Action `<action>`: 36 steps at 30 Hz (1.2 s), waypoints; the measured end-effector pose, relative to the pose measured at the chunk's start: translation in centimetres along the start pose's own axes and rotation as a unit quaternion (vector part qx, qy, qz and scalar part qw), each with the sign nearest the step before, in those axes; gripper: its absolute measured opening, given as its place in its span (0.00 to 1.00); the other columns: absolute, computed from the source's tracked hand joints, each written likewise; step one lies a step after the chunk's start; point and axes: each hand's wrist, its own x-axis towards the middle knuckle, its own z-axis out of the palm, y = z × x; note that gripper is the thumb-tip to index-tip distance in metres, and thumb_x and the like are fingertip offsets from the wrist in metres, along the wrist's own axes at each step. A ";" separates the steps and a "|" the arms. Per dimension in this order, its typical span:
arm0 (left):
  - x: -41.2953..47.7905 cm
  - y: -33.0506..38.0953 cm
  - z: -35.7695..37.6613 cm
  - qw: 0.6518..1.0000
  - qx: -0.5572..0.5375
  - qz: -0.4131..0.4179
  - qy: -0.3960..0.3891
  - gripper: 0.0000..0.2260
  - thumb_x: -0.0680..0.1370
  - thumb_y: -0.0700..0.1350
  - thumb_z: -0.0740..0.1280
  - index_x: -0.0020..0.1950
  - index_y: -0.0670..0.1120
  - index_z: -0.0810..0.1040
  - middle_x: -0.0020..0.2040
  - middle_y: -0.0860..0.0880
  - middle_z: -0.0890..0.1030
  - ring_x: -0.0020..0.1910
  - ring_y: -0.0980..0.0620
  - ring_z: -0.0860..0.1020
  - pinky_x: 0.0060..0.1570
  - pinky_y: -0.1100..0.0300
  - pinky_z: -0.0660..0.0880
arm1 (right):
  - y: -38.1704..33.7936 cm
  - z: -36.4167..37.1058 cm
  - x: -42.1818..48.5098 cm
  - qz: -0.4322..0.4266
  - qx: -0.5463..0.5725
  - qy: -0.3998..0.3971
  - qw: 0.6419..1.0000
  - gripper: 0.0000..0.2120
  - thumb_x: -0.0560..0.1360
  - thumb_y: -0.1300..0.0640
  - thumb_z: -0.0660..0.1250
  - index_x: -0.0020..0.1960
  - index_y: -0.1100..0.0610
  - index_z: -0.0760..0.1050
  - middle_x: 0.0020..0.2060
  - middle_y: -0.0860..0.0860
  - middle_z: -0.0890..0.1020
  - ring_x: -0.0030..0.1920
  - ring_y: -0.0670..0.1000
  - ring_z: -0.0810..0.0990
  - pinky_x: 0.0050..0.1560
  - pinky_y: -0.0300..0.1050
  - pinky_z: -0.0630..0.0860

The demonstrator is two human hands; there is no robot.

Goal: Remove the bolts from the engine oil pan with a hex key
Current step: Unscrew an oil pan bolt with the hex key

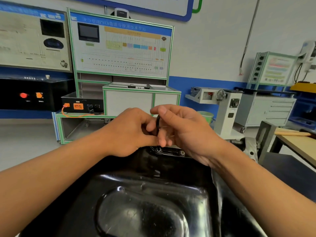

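Well, both hands meet over the far rim of the glossy black stamped-metal oil pan (145,202), which fills the near middle of the view with its rounded sump bulge facing up. Between them stands a slim black steel hex key (157,124), roughly upright, its lower end coming down towards a small round-headed bolt (159,150) in the pan's far flange. Whether the tip is seated in the socket cannot be told, since fingers cover that stretch. The left hand (130,132) has its fingers curled in, pinching the key's lower shaft from the left. The right hand (184,132) holds the upper part, thumb and forefinger closed round the bend at the top, the other fingers hanging loosely behind the shaft. A second silver bolt (182,153) sits in the same flange just to the right, untouched. Farther off — against the white and blue wall — stand a green-framed white training board (121,47), a black box with orange sockets (82,104) at left, and a grey drawer cabinet (266,110) at right.
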 end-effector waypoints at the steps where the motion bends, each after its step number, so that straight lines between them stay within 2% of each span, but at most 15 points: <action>1: 0.0 0.1 0.0 1.000 -0.006 -0.003 -0.003 0.15 0.69 0.42 0.77 0.27 0.50 0.74 0.25 0.51 0.74 0.29 0.54 0.71 0.35 0.58 0.70 | -0.1 0.1 0.2 0.018 -0.004 0.004 1.000 0.13 0.74 0.48 0.66 0.46 0.58 0.76 0.32 0.53 0.81 0.22 0.46 0.74 0.29 0.40 0.68; 4: 0.0 0.3 0.1 1.000 -0.011 -0.005 -0.018 0.07 0.69 0.43 0.78 0.34 0.47 0.82 0.30 0.48 0.80 0.31 0.56 0.76 0.38 0.61 0.73 | -0.3 0.8 0.9 0.063 -0.026 0.030 0.997 0.15 0.76 0.48 0.69 0.34 0.54 0.74 0.29 0.53 0.76 0.19 0.45 0.67 0.31 0.43 0.67; 8: -0.1 0.4 -0.1 1.000 -0.017 0.010 -0.010 0.06 0.70 0.39 0.78 0.40 0.47 0.82 0.33 0.57 0.82 0.35 0.61 0.80 0.39 0.72 0.72 | -0.3 2.1 1.4 0.041 -0.049 0.094 0.993 0.18 0.75 0.55 0.74 0.29 0.54 0.73 0.23 0.49 0.74 0.23 0.44 0.71 0.25 0.36 0.69; 9: -0.1 0.4 -0.1 1.000 -0.020 0.010 -0.013 0.07 0.70 0.39 0.78 0.39 0.48 0.82 0.33 0.56 0.82 0.35 0.60 0.79 0.39 0.71 0.72 | 0.0 2.4 1.3 0.014 -0.078 0.115 0.990 0.17 0.75 0.55 0.74 0.30 0.54 0.75 0.23 0.51 0.75 0.26 0.45 0.73 0.26 0.38 0.71; 11: -0.1 0.5 -0.1 1.000 -0.011 0.010 -0.019 0.11 0.70 0.39 0.76 0.33 0.53 0.79 0.29 0.55 0.79 0.31 0.59 0.76 0.35 0.68 0.71 | 0.3 2.6 0.9 -0.060 -0.141 0.144 0.978 0.05 0.75 0.56 0.74 0.42 0.56 0.82 0.28 0.58 0.79 0.31 0.49 0.76 0.31 0.48 0.74; 13: 0.1 0.5 -0.1 1.000 0.009 0.008 -0.021 0.11 0.71 0.37 0.74 0.33 0.51 0.80 0.28 0.55 0.80 0.30 0.60 0.75 0.36 0.66 0.70 | 0.5 2.3 0.5 -0.110 -0.162 0.155 0.968 0.07 0.76 0.59 0.73 0.54 0.56 0.82 0.30 0.56 0.81 0.29 0.48 0.77 0.35 0.45 0.75; 15: 0.2 0.4 -0.2 0.999 0.026 0.007 -0.022 0.04 0.70 0.41 0.72 0.36 0.46 0.82 0.30 0.50 0.81 0.32 0.57 0.77 0.38 0.61 0.72 | 0.2 2.0 0.1 -0.143 -0.179 0.133 0.964 0.05 0.78 0.61 0.71 0.53 0.57 0.83 0.34 0.51 0.84 0.26 0.46 0.78 0.35 0.42 0.76; 17: 0.1 0.4 -0.3 0.999 0.035 0.006 -0.024 0.05 0.67 0.45 0.68 0.31 0.51 0.80 0.29 0.50 0.80 0.31 0.54 0.76 0.36 0.57 0.71 | 0.1 2.3 -0.3 -0.151 -0.198 0.088 0.965 0.05 0.79 0.61 0.69 0.47 0.55 0.83 0.35 0.48 0.84 0.26 0.46 0.78 0.33 0.39 0.75; 20: 0.0 0.6 -0.3 0.999 0.015 0.001 -0.046 0.10 0.66 0.48 0.67 0.24 0.54 0.74 0.24 0.54 0.73 0.27 0.57 0.69 0.31 0.61 0.66 | 0.2 2.4 -0.3 -0.148 -0.220 0.059 0.962 0.11 0.78 0.56 0.71 0.37 0.55 0.78 0.29 0.43 0.76 0.28 0.41 0.72 0.34 0.34 0.69; 23: 0.0 0.8 -0.4 0.998 -0.003 -0.003 -0.060 0.13 0.68 0.43 0.67 0.23 0.54 0.74 0.22 0.55 0.71 0.25 0.60 0.66 0.28 0.67 0.64 | 0.4 1.9 0.0 -0.155 -0.222 0.050 0.961 0.13 0.75 0.58 0.74 0.37 0.60 0.74 0.27 0.46 0.70 0.29 0.46 0.65 0.32 0.39 0.65; 25: -0.1 0.6 -0.6 0.998 -0.005 0.008 -0.066 0.18 0.73 0.39 0.72 0.27 0.57 0.78 0.25 0.57 0.76 0.26 0.61 0.72 0.30 0.70 0.68 | 0.5 1.7 0.1 -0.146 -0.182 0.059 0.971 0.07 0.76 0.62 0.73 0.40 0.59 0.78 0.29 0.48 0.76 0.30 0.48 0.71 0.34 0.40 0.70; 27: -0.2 0.4 -0.8 0.998 -0.008 0.019 -0.059 0.10 0.76 0.39 0.72 0.38 0.51 0.85 0.35 0.51 0.84 0.37 0.50 0.82 0.44 0.58 0.78 | 0.3 1.6 0.3 -0.111 -0.085 0.069 0.988 0.04 0.77 0.65 0.70 0.45 0.59 0.82 0.32 0.48 0.82 0.30 0.44 0.78 0.34 0.36 0.74; 29: -0.1 0.2 -0.7 0.998 -0.018 0.008 -0.056 0.03 0.76 0.40 0.72 0.43 0.44 0.85 0.39 0.44 0.85 0.44 0.43 0.83 0.53 0.51 0.78 | 0.2 1.5 0.5 -0.068 -0.012 0.087 0.994 0.05 0.78 0.62 0.69 0.46 0.58 0.83 0.35 0.53 0.83 0.27 0.44 0.75 0.31 0.39 0.74; 33: -0.1 0.2 -0.2 0.999 0.018 0.002 -0.033 0.09 0.73 0.42 0.76 0.34 0.52 0.84 0.31 0.57 0.82 0.32 0.65 0.77 0.39 0.73 0.70 | 0.2 1.0 0.9 -0.008 0.030 0.122 0.992 0.03 0.76 0.59 0.71 0.48 0.57 0.81 0.38 0.56 0.84 0.26 0.47 0.73 0.33 0.44 0.71; 36: -0.3 0.3 -0.2 1.000 0.012 0.002 -0.015 0.10 0.73 0.42 0.76 0.33 0.53 0.83 0.31 0.56 0.83 0.32 0.63 0.78 0.39 0.70 0.71 | 0.2 1.1 0.6 -0.025 0.015 0.103 0.994 0.07 0.72 0.57 0.74 0.47 0.59 0.82 0.38 0.59 0.82 0.28 0.48 0.74 0.30 0.41 0.72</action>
